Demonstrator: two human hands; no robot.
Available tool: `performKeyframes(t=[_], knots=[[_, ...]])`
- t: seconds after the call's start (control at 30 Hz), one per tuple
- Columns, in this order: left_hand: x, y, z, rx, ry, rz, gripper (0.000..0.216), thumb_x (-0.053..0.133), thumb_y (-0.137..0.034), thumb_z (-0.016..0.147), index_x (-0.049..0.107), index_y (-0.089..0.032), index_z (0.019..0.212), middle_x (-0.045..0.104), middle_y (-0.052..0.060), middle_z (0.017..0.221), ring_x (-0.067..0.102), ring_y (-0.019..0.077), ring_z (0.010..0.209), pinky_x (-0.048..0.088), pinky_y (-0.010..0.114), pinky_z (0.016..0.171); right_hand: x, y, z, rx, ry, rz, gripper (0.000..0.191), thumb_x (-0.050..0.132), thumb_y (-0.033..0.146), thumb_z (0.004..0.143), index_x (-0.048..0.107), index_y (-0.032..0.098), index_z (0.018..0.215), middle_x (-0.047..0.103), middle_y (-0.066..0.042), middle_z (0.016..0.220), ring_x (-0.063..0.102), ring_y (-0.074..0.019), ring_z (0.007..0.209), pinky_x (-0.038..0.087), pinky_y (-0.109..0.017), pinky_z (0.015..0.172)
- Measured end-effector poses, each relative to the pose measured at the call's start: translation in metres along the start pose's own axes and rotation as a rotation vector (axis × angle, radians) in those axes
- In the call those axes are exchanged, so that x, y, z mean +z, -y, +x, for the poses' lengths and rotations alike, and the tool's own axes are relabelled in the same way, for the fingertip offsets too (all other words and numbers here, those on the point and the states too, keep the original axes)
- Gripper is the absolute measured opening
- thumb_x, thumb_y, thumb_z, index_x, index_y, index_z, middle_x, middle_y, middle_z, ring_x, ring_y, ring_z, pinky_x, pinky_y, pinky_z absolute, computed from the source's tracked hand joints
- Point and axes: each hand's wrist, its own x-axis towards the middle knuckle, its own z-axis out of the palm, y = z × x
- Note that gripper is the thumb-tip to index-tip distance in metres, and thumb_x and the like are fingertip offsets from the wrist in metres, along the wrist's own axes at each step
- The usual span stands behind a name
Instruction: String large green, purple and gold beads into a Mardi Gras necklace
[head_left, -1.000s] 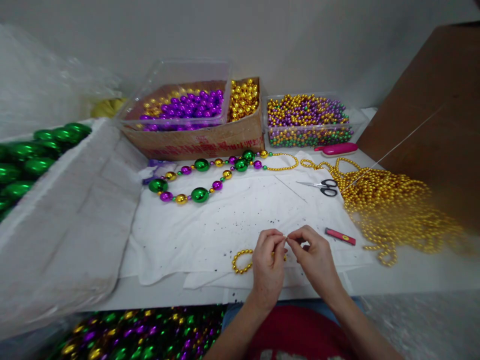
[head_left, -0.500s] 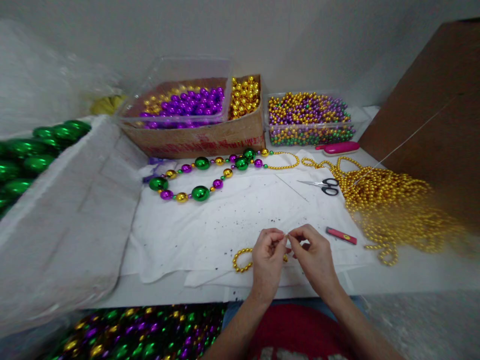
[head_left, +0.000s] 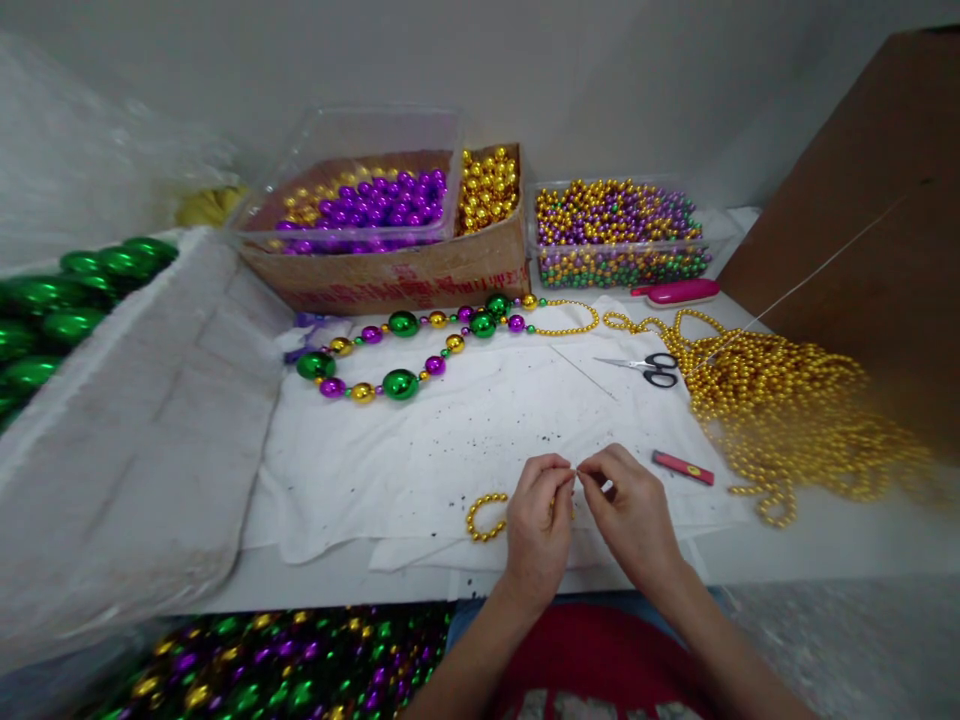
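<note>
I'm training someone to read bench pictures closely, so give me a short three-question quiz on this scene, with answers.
1. Which item lies nearest the right hand?
A) the tub of small mixed beads
B) the flat red item
C) the bright pink item

2. True or false: the black-handled scissors lie on the white cloth.

3. Fill in: from this view, the small loop of gold beads is partly hidden behind the person's ____ hand.

Key: 1: B. 2: True. 3: left, since the left hand covers part of it.
</note>
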Motion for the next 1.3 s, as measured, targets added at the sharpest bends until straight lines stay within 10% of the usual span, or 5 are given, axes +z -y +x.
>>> performKeyframes(t=[0.17,0.53,0.8,1.1,1.3], knots=[[0.000,-0.002,0.002,-0.061,0.016,-0.056,0.015,0.053,-0.006,0.082,0.063,-0.017,0.083,0.058,0.004,0.092,0.056,0.0140,0.089,0.047,0.026,0.078,0.000,-0.002,0.002,0.019,0.020,0.036,0.014,0.053,0.005,0.077,0.056,0.017,0.071,0.053,0.000,0.074,0.053,-0.0137,0.066,0.041,-0.025,0.058],[0.002,-0.005,0.005,-0.767,0.054,-0.798,0.018,0.065,-0.029,0.076,0.060,-0.014,0.085,0.054,-0.003,0.061,0.051,0.0077,0.050,0.042,0.021,0.053,0.006,-0.008,0.002,0.399,0.001,0.720,0.012,0.063,0.028,0.074,0.059,0.017,0.072,0.055,0.001,0.065,0.050,-0.0122,0.052,0.043,-0.024,0.046],[-0.003,-0.011,0.010,-0.768,0.152,-0.826,0.018,0.069,-0.030,0.072,0.064,-0.013,0.078,0.051,-0.003,0.062,0.039,0.0054,0.049,0.033,0.019,0.047,0.006,-0.012,0.002,0.399,-0.078,0.870,0.013,0.061,0.030,0.078,0.057,0.017,0.079,0.054,0.000,0.068,0.048,-0.0107,0.054,0.041,-0.024,0.047],[-0.008,-0.007,0.011,-0.689,0.275,-0.574,0.019,0.066,-0.034,0.074,0.064,-0.015,0.074,0.047,-0.004,0.058,0.034,0.0061,0.051,0.023,0.019,0.046,-0.007,-0.014,0.007,0.149,-0.326,0.398,0.005,0.062,0.014,0.073,0.060,0.019,0.074,0.054,0.000,0.079,0.051,-0.0144,0.073,0.042,-0.025,0.059],[-0.011,-0.010,0.016,-0.775,0.342,-0.656,0.025,0.068,-0.040,0.071,0.062,-0.016,0.074,0.037,-0.008,0.051,0.022,0.0040,0.042,0.015,0.019,0.042,-0.014,-0.012,0.012,0.167,-0.070,0.398,0.004,0.054,0.023,0.082,0.056,0.019,0.080,0.059,-0.004,0.088,0.058,-0.0168,0.077,0.043,-0.023,0.049]])
